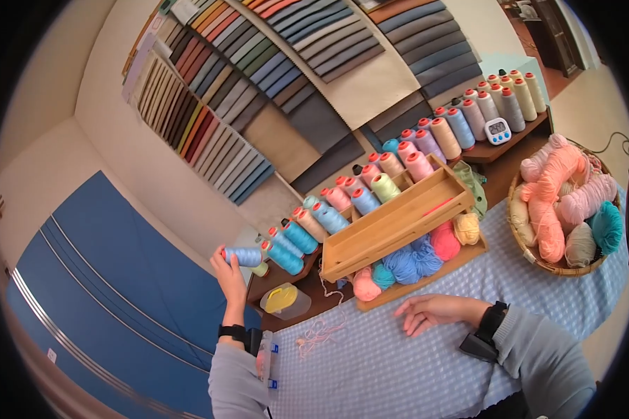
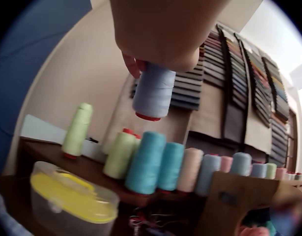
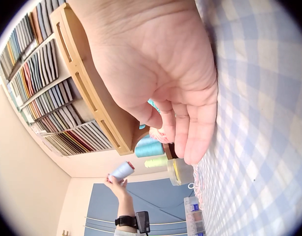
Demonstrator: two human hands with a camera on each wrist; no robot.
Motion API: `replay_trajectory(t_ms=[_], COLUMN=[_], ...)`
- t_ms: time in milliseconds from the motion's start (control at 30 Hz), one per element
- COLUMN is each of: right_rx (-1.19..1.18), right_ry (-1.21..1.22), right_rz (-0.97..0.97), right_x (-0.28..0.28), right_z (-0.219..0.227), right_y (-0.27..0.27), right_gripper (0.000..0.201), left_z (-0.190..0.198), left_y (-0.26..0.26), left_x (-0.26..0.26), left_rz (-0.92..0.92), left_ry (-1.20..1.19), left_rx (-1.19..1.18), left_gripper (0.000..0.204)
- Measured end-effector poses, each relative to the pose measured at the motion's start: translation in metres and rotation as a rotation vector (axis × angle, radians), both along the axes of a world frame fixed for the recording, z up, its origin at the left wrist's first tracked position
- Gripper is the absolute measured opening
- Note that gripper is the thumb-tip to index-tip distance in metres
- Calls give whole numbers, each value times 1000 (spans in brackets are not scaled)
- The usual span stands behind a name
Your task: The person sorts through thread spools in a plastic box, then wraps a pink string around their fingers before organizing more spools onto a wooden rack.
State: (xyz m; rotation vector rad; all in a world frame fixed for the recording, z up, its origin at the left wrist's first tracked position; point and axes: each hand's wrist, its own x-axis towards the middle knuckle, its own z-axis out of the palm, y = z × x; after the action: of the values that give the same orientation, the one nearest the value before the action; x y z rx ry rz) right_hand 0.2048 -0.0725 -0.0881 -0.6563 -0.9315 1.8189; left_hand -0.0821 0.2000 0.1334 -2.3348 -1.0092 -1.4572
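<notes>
A light blue thread cone (image 1: 244,257) with a red base is held up in my left hand (image 1: 232,281), the fingers round its top end. In the left wrist view the cone (image 2: 155,92) hangs above the shelf's row of thread cones, among them two teal ones (image 2: 146,162) and pale green ones (image 2: 78,129). My right hand (image 1: 435,311) rests with loosely bent fingers and nothing in it, low over the checked tablecloth (image 1: 398,363). Just in front of it stands a wooden rack (image 1: 398,230) with yarn balls (image 1: 412,260) underneath.
A clear box with a yellow lid (image 1: 284,300) stands below the shelf. Tangled pink yarn (image 1: 321,336) lies on the cloth. At the right is a basket (image 1: 562,269) of yarn skeins. A white timer (image 1: 497,130) sits by more cones, beneath fabric swatches (image 1: 328,42).
</notes>
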Motion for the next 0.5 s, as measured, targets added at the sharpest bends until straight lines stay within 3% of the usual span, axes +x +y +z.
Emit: replay_trajectory(t_ms=[133,500], right_rx=[1,-28], right_ry=[3,21], right_rz=[-7,5], right_x=[1,2], right_z=[-1,5], right_y=[0,-2], right_gripper=[30,30], left_z=[-36,-85], left_y=[23,69], left_x=[-16,21], left_rz=[210,209], left_ry=[122,142], left_rx=[0,-197], left_gripper=[33,40])
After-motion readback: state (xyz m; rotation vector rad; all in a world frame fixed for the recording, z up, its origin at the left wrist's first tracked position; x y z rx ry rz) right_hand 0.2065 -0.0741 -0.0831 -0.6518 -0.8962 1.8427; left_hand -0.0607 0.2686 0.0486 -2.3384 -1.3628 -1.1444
